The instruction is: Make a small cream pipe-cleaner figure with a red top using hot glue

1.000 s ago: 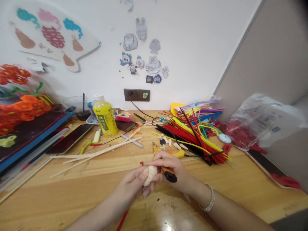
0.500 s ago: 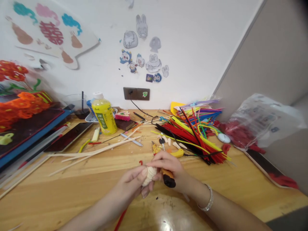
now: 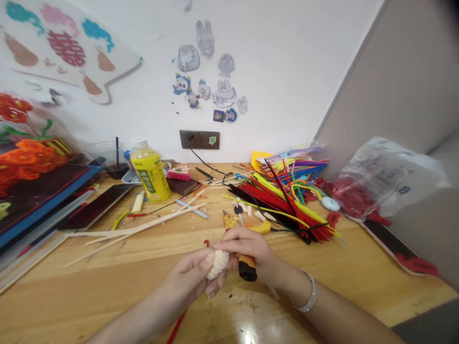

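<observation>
Low in the middle of the head view, my left hand (image 3: 195, 272) pinches a small cream-coloured, rounded piece with ridges (image 3: 218, 264). My right hand (image 3: 251, 248) is closed around a tool with an orange and black handle (image 3: 247, 268); its working end is hidden. The right fingertips meet the ridged piece at its upper edge, so both hands touch it. A red fuzzy stem (image 3: 177, 328) shows below my left wrist, and a small red curl (image 3: 206, 243) sits just beyond the hands.
Beyond my right hand lie a yellow-handled tool (image 3: 261, 227), pale chips and a heap of coloured pipe cleaners (image 3: 287, 205). Wooden strips (image 3: 143, 224), a tablet (image 3: 95, 208) and a yellow drink bottle (image 3: 148, 172) occupy the left. A plastic bag (image 3: 387, 177) stands far right.
The whole view has shifted slightly, with the scene sliding left. The ridged piece looks turned a little between my fingers; both hands keep their grip.
</observation>
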`<state>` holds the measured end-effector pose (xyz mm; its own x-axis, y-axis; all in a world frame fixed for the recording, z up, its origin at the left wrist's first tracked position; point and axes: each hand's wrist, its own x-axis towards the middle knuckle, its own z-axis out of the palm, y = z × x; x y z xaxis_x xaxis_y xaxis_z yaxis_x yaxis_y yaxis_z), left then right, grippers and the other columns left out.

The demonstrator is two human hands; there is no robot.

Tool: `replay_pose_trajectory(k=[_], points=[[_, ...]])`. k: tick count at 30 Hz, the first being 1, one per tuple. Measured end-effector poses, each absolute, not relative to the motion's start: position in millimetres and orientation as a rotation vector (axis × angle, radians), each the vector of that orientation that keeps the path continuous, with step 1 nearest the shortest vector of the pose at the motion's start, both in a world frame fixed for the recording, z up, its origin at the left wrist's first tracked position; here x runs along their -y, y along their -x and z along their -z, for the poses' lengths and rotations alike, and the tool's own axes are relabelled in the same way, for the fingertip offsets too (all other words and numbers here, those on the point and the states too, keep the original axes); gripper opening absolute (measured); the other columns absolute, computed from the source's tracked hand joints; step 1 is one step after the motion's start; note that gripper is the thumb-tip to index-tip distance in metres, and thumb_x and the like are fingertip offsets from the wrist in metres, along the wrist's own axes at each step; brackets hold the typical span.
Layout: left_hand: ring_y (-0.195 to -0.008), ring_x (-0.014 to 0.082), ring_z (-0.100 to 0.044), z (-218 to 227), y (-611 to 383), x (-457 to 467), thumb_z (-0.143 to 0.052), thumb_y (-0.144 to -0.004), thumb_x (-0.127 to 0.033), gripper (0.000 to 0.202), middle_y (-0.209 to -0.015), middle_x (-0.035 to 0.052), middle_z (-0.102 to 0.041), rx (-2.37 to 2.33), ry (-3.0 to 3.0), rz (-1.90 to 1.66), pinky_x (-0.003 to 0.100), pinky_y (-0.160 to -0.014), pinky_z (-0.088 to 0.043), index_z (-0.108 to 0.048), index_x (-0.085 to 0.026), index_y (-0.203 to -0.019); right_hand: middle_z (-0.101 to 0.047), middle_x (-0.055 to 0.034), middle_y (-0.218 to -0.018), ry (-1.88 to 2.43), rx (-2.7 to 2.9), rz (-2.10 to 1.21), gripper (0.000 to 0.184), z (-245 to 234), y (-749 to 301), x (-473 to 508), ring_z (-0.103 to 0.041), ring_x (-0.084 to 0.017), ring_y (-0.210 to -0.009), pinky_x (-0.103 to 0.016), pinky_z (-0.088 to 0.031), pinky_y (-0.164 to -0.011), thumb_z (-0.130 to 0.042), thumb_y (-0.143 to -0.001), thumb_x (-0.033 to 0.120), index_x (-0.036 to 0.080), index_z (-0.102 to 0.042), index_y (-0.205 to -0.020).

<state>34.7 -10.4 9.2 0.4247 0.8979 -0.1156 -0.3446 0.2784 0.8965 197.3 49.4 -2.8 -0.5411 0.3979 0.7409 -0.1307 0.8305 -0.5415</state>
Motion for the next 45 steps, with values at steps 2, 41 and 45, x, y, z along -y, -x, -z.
replay_pose_trajectory(k=[2,41,45], points=[[-0.051,0.0091,-0.036,-9.6,-35.2,11.7,-0.062,-0.076,-0.04,0.029,-0.058,-0.002,-0.05,-0.717,-0.931,-0.933,0.023,-0.049,-0.026,-0.065,-0.012,-0.071,-0.063,-0.0088,-0.088,0.202,2.04,-0.687,0.028,2.1,-197.5,-48.5,-0.059,-0.015,-0.082,-0.027,-0.049,-0.073,-0.054,-0.086,0.019,0.02,-0.061,-0.113],[-0.034,0.007,-0.042,0.0,-17.5,-12.5,-0.07,-0.065,-0.048,0.035,-0.041,-0.0056,-0.056,-1.1,-1.017,-1.037,0.018,-0.038,-0.031,-0.059,-0.015,-0.067,-0.064,-0.0053,-0.08,0.503,1.921,-1.013,0.019,7.4,-194.7,-53.7,-0.059,-0.015,-0.071,-0.028,-0.047,-0.067,-0.064,-0.075,0.035,0.019,-0.055,-0.071],[-0.04,0.0108,-0.05,-4.2,-13.7,-17.0,-0.07,-0.064,-0.05,0.036,-0.045,-0.0021,-0.061,-1.095,-1.059,-1.032,0.021,-0.044,-0.038,-0.061,-0.015,-0.066,-0.056,-0.002,-0.077,0.592,1.843,-0.973,0.018,21.2,-186.2,-47.9,-0.053,-0.014,-0.07,-0.025,-0.043,-0.063,-0.065,-0.071,0.028,0.02,-0.049,-0.074]])
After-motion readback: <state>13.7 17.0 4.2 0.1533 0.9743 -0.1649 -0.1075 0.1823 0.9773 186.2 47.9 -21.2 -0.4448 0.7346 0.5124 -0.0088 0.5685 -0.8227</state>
